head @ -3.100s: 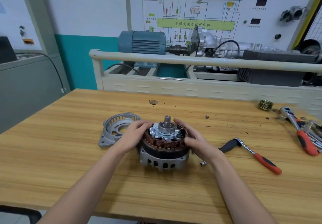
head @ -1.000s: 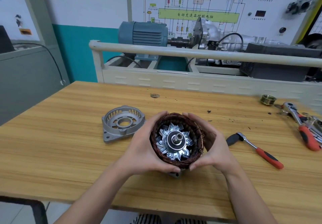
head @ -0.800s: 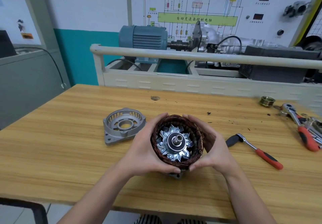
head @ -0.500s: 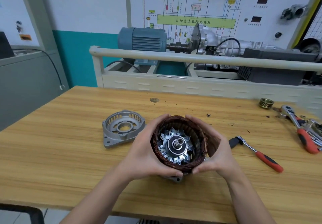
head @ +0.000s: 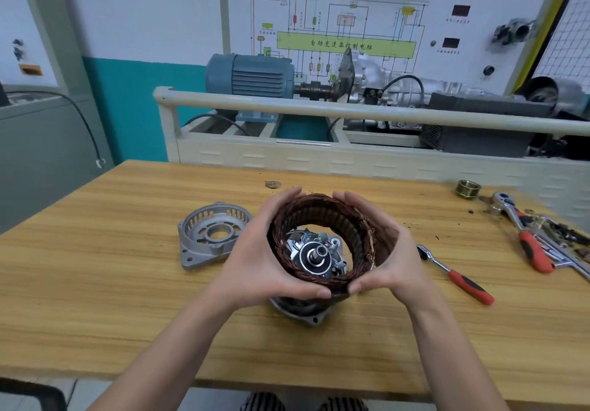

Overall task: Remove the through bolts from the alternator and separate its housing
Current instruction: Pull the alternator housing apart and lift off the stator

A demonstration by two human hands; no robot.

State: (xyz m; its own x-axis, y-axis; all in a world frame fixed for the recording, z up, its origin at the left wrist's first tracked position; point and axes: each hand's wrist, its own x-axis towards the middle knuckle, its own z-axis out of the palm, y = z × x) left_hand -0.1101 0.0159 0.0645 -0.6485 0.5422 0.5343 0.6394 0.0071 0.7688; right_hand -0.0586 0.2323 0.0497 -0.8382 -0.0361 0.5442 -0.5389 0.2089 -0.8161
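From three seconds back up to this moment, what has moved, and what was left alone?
Both hands, left and right, which earlier rested on the assembled alternator, have lifted the stator ring up off the rotor, which remains in the rear housing on the table. The front cover, ratchet and pulley stayed put.

Blue motor, wiring diagram board
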